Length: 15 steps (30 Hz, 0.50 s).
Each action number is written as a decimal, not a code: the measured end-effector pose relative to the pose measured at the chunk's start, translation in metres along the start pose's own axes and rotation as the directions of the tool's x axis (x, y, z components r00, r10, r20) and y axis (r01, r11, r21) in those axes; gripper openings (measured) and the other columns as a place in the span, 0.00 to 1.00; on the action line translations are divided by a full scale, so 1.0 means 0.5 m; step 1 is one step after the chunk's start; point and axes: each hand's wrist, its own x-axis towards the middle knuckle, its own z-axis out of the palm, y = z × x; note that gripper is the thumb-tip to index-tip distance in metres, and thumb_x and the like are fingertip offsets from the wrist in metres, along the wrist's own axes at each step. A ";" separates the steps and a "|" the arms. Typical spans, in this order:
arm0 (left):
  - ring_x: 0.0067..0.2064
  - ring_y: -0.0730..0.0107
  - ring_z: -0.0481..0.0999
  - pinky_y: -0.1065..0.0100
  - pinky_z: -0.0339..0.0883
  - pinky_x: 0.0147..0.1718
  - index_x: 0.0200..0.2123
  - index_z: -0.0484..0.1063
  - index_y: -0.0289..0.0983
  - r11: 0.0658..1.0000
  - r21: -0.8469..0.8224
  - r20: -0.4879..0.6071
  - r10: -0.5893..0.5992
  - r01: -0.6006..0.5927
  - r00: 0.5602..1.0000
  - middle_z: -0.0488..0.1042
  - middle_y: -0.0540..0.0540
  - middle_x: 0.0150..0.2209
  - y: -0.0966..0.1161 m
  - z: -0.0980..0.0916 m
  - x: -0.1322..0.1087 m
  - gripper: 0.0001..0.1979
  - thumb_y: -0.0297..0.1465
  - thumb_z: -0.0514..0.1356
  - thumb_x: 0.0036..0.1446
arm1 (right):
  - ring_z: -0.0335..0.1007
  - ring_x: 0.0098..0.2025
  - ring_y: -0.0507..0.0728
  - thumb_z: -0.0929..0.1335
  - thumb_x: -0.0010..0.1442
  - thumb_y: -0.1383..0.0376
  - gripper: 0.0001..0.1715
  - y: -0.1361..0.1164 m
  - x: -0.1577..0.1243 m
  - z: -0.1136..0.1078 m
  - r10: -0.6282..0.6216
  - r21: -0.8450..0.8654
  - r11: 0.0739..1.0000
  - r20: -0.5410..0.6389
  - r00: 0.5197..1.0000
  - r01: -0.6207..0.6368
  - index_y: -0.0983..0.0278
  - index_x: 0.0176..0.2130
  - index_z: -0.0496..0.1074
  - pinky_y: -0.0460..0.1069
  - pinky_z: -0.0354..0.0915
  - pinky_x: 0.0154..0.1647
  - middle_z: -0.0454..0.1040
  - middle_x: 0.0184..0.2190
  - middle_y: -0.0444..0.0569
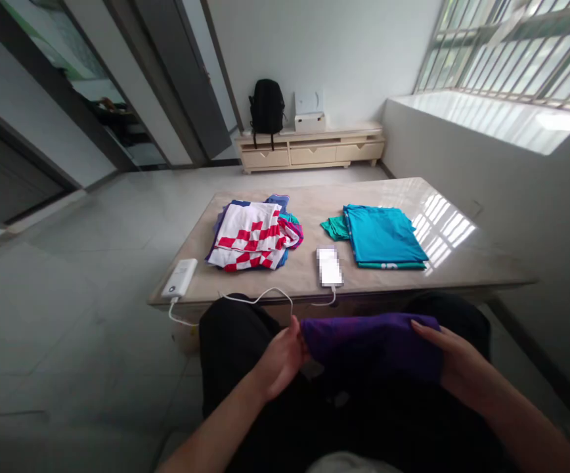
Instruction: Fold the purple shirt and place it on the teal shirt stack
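The low table [314, 276] fills the middle of the view, its pale glossy top catching window glare on the right side. On its left half lies a loose heap of garments [255, 235], a red-and-white checked shirt uppermost with blue, teal and pink cloth showing beneath. On the right half sits a stack of teal shirts [383, 236], squared off and flat, with a smaller teal piece poking out at its left edge. Between the two piles, near the front edge, rests a phone [329, 266], cabled to a white power bank [180, 278] at the table's left corner.

Below the table edge, over the person's lap, a purple garment [371, 341] is stretched sideways between both hands. The left hand [280, 361] pinches the cloth's left end, thumb on top and fingers curled under it. The right hand [455, 364] lies over the right end with fingers extended along the top edge; whether the fingers close underneath cannot be told from here.

To fold this piece well, I judge it wants even tension across the span so the top edge runs straight, with both ends held level before the halves are brought together. The cloth sags a little in the middle, so a slightly wider pull would smooth it. Matching the finished width to the teal stack would keep that pile tidy, and the cable just in front is worth keeping clear of
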 end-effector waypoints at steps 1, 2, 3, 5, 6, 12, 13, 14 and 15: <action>0.53 0.51 0.81 0.58 0.71 0.55 0.47 0.80 0.34 0.996 0.058 -0.016 0.064 -0.063 0.998 0.82 0.36 0.48 -0.003 0.004 -0.001 0.27 0.50 0.72 0.53 | 0.84 0.38 0.61 0.80 0.53 0.64 0.14 -0.005 0.001 -0.001 -0.004 -0.011 1.000 -0.002 1.000 0.004 0.64 0.41 0.82 0.49 0.78 0.40 0.85 0.40 0.52; 0.51 0.53 0.82 0.59 0.72 0.55 0.47 0.79 0.34 0.988 0.112 -0.036 0.115 -0.110 0.993 0.83 0.36 0.48 -0.006 0.008 -0.001 0.25 0.43 0.75 0.51 | 0.84 0.39 0.61 0.79 0.54 0.64 0.14 -0.010 0.002 -0.002 -0.005 -0.028 1.000 0.003 1.000 0.005 0.64 0.41 0.82 0.49 0.78 0.41 0.85 0.41 0.53; 0.50 0.54 0.82 0.59 0.72 0.54 0.48 0.79 0.34 0.977 0.156 -0.062 0.155 -0.144 0.986 0.83 0.37 0.48 -0.007 0.011 0.001 0.24 0.37 0.77 0.50 | 0.84 0.39 0.60 0.79 0.55 0.64 0.13 -0.015 0.003 -0.005 -0.003 -0.049 0.999 0.015 1.000 0.004 0.64 0.42 0.82 0.49 0.78 0.40 0.85 0.42 0.53; 0.48 0.57 0.83 0.62 0.74 0.52 0.47 0.78 0.34 0.958 0.210 -0.129 0.225 -0.195 0.966 0.83 0.38 0.47 -0.004 0.016 0.009 0.23 0.33 0.77 0.49 | 0.83 0.38 0.60 0.78 0.57 0.63 0.12 -0.027 0.009 -0.015 -0.007 -0.099 0.995 0.053 0.999 0.013 0.65 0.42 0.83 0.48 0.78 0.40 0.85 0.43 0.54; 0.47 0.58 0.83 0.63 0.75 0.50 0.47 0.77 0.34 0.949 0.223 -0.166 0.263 -0.223 0.951 0.83 0.39 0.46 -0.001 0.016 0.016 0.23 0.33 0.77 0.49 | 0.83 0.38 0.60 0.78 0.58 0.62 0.12 -0.033 0.014 -0.022 -0.019 -0.130 0.991 0.078 0.997 0.029 0.65 0.42 0.83 0.48 0.77 0.40 0.85 0.43 0.55; 0.36 0.61 0.84 0.64 0.77 0.38 0.52 0.66 0.39 0.866 0.382 -0.191 0.416 -0.323 0.889 0.85 0.44 0.39 0.030 0.009 0.060 0.30 0.35 0.75 0.50 | 0.82 0.39 0.59 0.78 0.57 0.54 0.21 -0.068 0.069 -0.071 -0.117 -0.435 0.889 0.092 0.989 0.146 0.65 0.45 0.83 0.48 0.76 0.40 0.85 0.42 0.55; 0.37 0.60 0.84 0.63 0.77 0.38 0.52 0.68 0.39 0.822 0.457 -0.157 0.450 -0.339 0.879 0.85 0.44 0.39 0.037 0.008 0.067 0.28 0.35 0.74 0.51 | 0.82 0.39 0.59 0.78 0.56 0.52 0.22 -0.075 0.077 -0.074 -0.144 -0.480 0.862 0.075 0.987 0.162 0.65 0.44 0.84 0.48 0.75 0.40 0.85 0.41 0.54; 0.38 0.59 0.84 0.63 0.77 0.39 0.51 0.70 0.39 0.770 0.529 -0.124 0.487 -0.358 0.865 0.84 0.44 0.39 0.044 0.008 0.074 0.25 0.36 0.74 0.52 | 0.81 0.39 0.59 0.79 0.55 0.51 0.23 -0.083 0.083 -0.076 -0.180 -0.512 0.839 0.062 0.982 0.186 0.65 0.43 0.84 0.48 0.75 0.40 0.85 0.41 0.54; 0.40 0.58 0.84 0.63 0.77 0.41 0.49 0.73 0.38 0.718 0.587 -0.096 0.521 -0.374 0.848 0.84 0.43 0.39 0.053 0.009 0.081 0.22 0.36 0.73 0.53 | 0.80 0.39 0.59 0.80 0.53 0.51 0.23 -0.091 0.087 -0.076 -0.224 -0.533 0.818 0.053 0.973 0.217 0.65 0.42 0.84 0.48 0.74 0.40 0.85 0.40 0.53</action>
